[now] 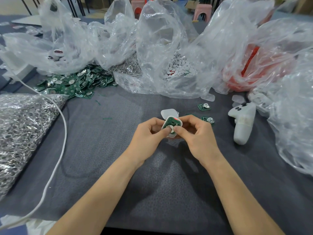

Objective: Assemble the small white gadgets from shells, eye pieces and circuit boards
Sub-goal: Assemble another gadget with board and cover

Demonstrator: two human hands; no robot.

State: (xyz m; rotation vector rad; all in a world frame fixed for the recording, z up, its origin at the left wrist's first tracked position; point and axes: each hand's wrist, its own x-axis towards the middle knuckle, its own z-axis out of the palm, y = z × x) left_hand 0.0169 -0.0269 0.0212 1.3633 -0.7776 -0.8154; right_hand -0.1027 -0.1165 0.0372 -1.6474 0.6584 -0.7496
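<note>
On my feed, the body I am working through shows as two arms and two hands. The left hand and the right hand are bare, and so are both wrists. The left forearm and the right forearm are bare too, right down to the lower edge of my view. Both forearms are slim and smooth, widening toward the elbows. The fingers are slender, with short, neatly trimmed nails; the thumbnails are the clearest to me. Light creases mark the knuckles, and faint tendon lines run along the back of the right hand.
</note>
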